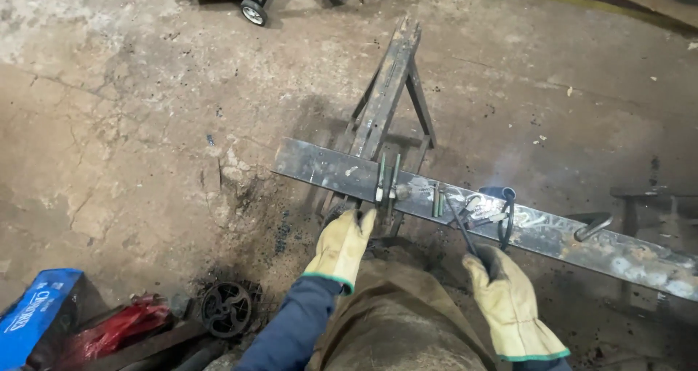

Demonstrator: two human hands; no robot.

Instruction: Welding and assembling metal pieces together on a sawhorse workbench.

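Nearby, blue package and red bag bottom left on floor, gloved right hand closed around dark rod, gloved left hand resting against steel bar, grip unclear, bar lying across sawhorse beyond.

We see a long flat steel bar lying across a sawhorse, running from centre left down to the right edge. On it sit short rods, with more small pieces further right (perhaps clamps, hard to tell). Our left hand rests at the bar's near edge below the rods; our right hand is right of it, holding a thin rod onto the bar. A small wheel lies on the floor at lower left.
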